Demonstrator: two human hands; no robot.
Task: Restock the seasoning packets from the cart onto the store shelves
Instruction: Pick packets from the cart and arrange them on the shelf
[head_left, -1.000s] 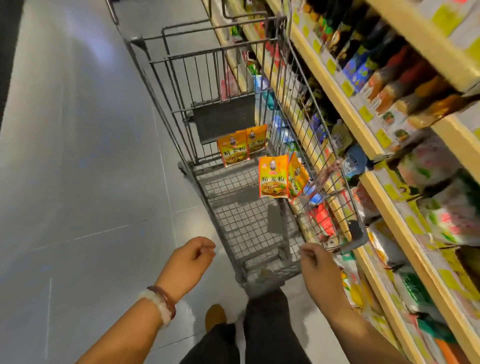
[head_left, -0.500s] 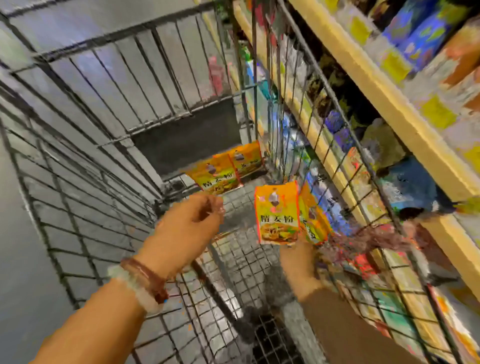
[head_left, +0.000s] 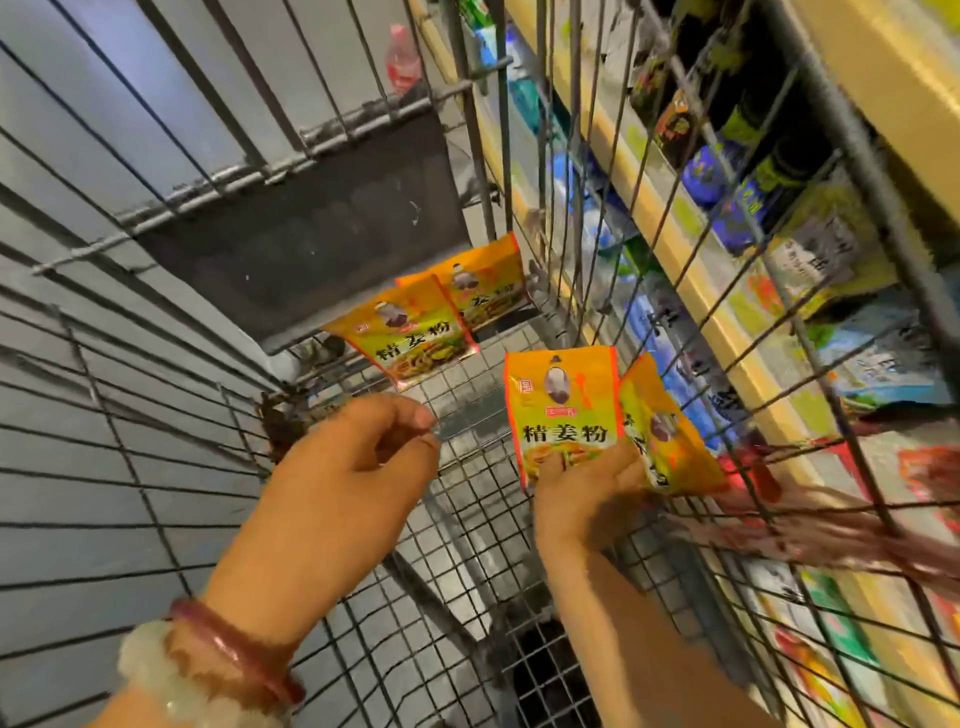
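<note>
cart (head_left: 156, 322) of grey wire is filling most of the head view, its mesh floor showing grey shop flooring through the grid, a dark panel standing at the far end. right hand (head_left: 587, 493) is reaching into the basket, thumb and fingers pinching the lower edge of an upright orange-yellow seasoning packet (head_left: 563, 410); a second packet (head_left: 670, 436) is leaning just beside it against the right wire wall, and whether the same hand is gripping it cannot be told. left hand (head_left: 353, 462) is hovering above the mesh, fingers curled toward the thumb, holding nothing visible. two more packets (head_left: 415, 338) are lying overlapped at the far end, propped against the dark panel. store shelves (head_left: 727, 322) with pale yellow edges are running along the right, beyond the wire, carrying blurred bottles and bags.
</note>
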